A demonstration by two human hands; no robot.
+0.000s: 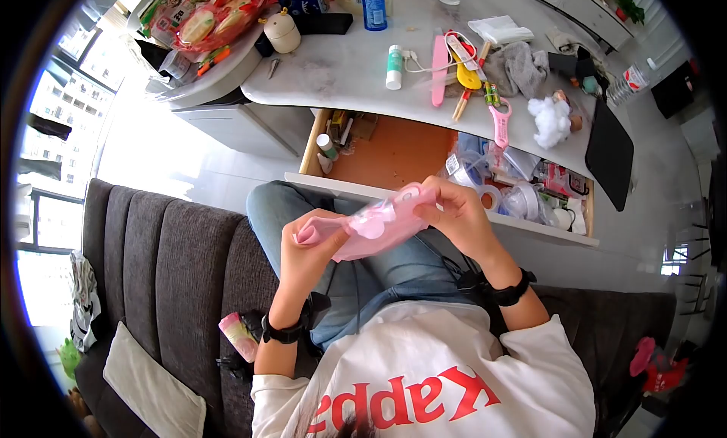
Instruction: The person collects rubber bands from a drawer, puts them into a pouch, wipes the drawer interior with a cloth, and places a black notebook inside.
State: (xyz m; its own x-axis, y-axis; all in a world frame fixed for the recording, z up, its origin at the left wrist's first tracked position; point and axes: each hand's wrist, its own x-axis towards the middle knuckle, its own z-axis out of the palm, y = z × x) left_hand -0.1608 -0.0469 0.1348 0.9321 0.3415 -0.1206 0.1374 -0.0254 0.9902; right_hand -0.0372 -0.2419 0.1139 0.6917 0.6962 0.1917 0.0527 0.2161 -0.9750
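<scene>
A pink plastic pouch (pixel 379 229) with pale printing is stretched between both hands above the lap. My left hand (pixel 312 248) pinches its left end, thumb on top. My right hand (pixel 460 217) is closed on its upper right edge, with the thumb against the near side. Just beyond the pouch, a drawer (pixel 341 185) stands pulled out from under the tabletop. Its left part shows an orange base with a small white-and-green bottle (pixel 326 144); tape rolls (pixel 491 198) and clear packages fill the right part.
On the marble-patterned table (pixel 326 74) lie a glue stick (pixel 394 67), pink scissors (pixel 500 123), a grey cloth (pixel 519 68), white fluff (pixel 550 121) and a blue bottle (pixel 374 6). A black tablet-like panel (pixel 609 154) overhangs the right edge. A dark sofa (pixel 189 271) is beneath and beside me.
</scene>
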